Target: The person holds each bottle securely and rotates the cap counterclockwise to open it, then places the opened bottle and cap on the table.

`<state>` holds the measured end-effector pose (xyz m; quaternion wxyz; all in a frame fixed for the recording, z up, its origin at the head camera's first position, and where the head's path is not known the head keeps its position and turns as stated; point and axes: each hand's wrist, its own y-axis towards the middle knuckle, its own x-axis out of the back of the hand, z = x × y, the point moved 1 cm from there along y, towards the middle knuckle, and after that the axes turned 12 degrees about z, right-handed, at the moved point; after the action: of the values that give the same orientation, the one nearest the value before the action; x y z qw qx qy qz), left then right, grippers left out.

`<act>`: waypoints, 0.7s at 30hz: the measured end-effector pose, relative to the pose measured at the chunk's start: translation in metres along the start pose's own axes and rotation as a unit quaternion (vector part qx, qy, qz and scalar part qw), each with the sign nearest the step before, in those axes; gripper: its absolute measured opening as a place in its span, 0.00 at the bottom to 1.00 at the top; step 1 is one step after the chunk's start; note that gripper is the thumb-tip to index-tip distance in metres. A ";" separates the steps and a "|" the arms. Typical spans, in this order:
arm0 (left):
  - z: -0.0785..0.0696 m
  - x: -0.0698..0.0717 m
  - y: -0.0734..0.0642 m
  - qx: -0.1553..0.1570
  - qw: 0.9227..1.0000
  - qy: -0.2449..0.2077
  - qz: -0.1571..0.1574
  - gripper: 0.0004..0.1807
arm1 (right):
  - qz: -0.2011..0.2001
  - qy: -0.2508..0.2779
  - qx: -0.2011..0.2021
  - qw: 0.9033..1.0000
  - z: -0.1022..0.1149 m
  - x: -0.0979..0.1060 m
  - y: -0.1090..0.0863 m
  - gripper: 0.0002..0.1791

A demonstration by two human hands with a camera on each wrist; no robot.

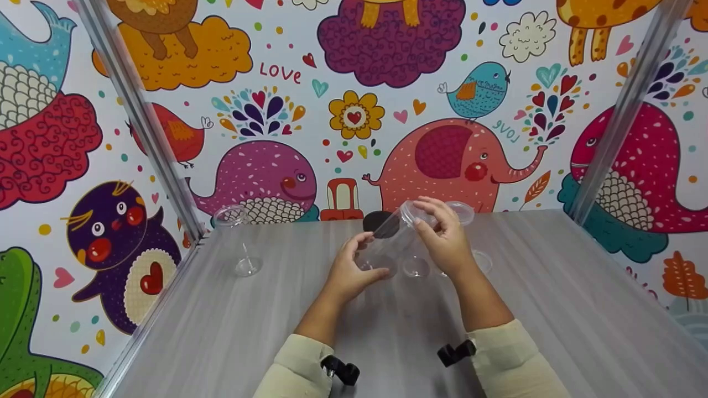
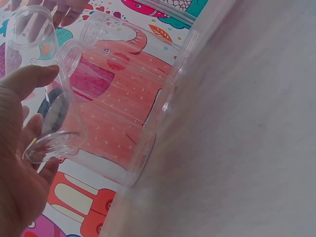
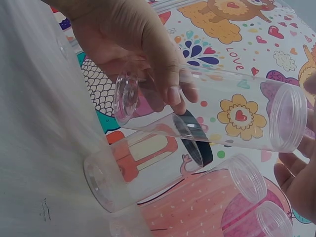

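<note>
A clear plastic jar is held tilted above the table, its threaded mouth up to the right and no lid on it. My left hand grips it low near the base, thumb on one side and fingers on the other. At the mouth end, my right hand holds the rim between thumb and fingers. Just behind stands another clear jar topped with a black lid; the held jar partly covers it in the head view.
More clear jars without lids stand to the right of the lidded one, one showing its rim behind my right hand. A separate clear jar stands at the left of the grey table. Printed walls and metal posts enclose the table.
</note>
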<state>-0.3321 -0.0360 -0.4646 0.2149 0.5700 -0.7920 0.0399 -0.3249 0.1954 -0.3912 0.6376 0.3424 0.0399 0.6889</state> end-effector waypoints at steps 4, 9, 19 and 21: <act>0.000 0.000 0.000 0.001 1.000 0.004 0.003 0.50 | -0.018 -0.018 -0.024 0.999 -0.001 -0.001 0.001 0.20; 0.001 0.000 0.000 -0.003 1.000 0.002 0.007 0.50 | -0.026 -0.024 -0.044 0.998 0.000 -0.001 0.001 0.20; 0.002 0.000 0.003 -0.011 1.000 -0.002 0.006 0.49 | -0.003 -0.006 -0.013 1.000 0.000 -0.001 0.000 0.17; 0.002 0.000 0.003 -0.013 1.000 -0.003 0.005 0.48 | 0.003 0.001 -0.008 1.000 0.000 0.000 -0.001 0.18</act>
<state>-0.3354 -0.0354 -0.4658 0.2196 0.5632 -0.7961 0.0294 -0.3242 0.1953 -0.3920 0.6377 0.3370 0.0341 0.6918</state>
